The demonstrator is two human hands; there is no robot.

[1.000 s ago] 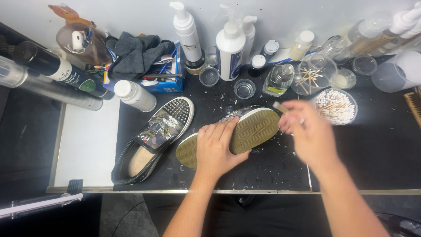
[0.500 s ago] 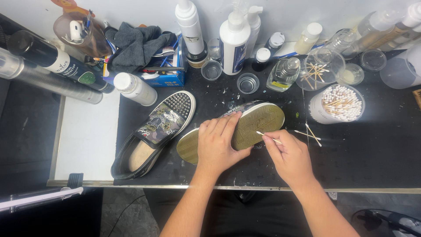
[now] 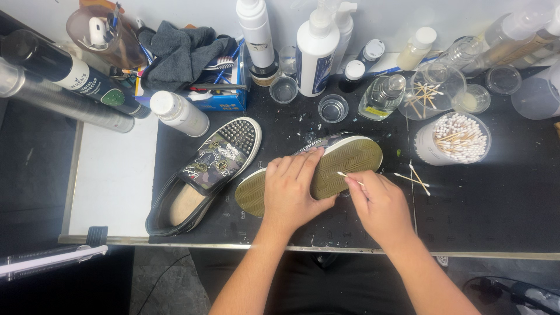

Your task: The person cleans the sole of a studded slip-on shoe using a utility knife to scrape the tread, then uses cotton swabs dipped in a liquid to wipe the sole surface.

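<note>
While you lean over the black work mat (image 3: 478, 210), it spreads across the bench with a pale strip of tabletop (image 3: 111, 181) bare at its left edge. On the mat's left part lies the patterned slip-on shoe (image 3: 204, 175), upright, studded toe pointing up and right, its opening facing you. Just right of it is the upturned shoe (image 3: 350, 160), sole to the camera, tan herringbone tread showing, toe end toward the cotton swab tub (image 3: 452, 139). Your left hand (image 3: 291, 192) lies flat across the middle of that sole, fingers spread and curled over the far edge, pinning it to the mat. Your right hand (image 3: 379, 207) sits just beside it at the sole's near edge, fingers pinched tight on a cotton swab (image 3: 349, 177) whose tip touches the tread. Behind the shoes you have the white pump bottle (image 3: 318, 49), a white bottle lying on its side (image 3: 179, 114), a grey cloth (image 3: 181, 52) heaped over a blue box (image 3: 224, 99), and a small clear cup (image 3: 333, 108). Two loose swabs (image 3: 415, 178) lie on the mat between your right hand and the tub, with pale flecks scattered near the sole.
</note>
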